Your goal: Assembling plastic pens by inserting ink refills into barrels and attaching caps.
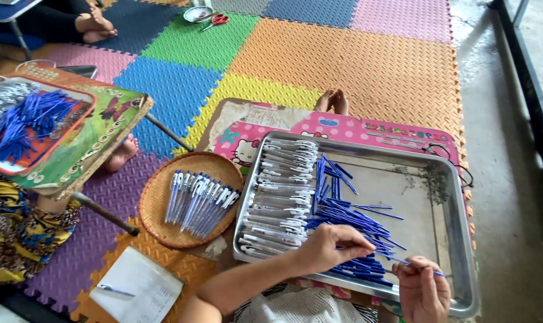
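Note:
A metal tray [439,173] lies on a pink low table [367,128]. White pen barrels [280,191] fill the tray's left side in rows. A loose heap of thin blue refills [349,215] lies in its middle. My left hand [331,245] reaches over the tray's near edge, fingers pinched among the blue refills. My right hand [424,290] hovers at the near right corner, pinching a single blue refill [427,270] that points right.
A round woven basket [158,203] left of the tray holds several finished white-and-blue pens [202,202]. Another person sits at left behind a board with a red tray of blue refills [26,122]. A notepad [137,290] lies on the foam mats. Scissors [214,21] rest far back.

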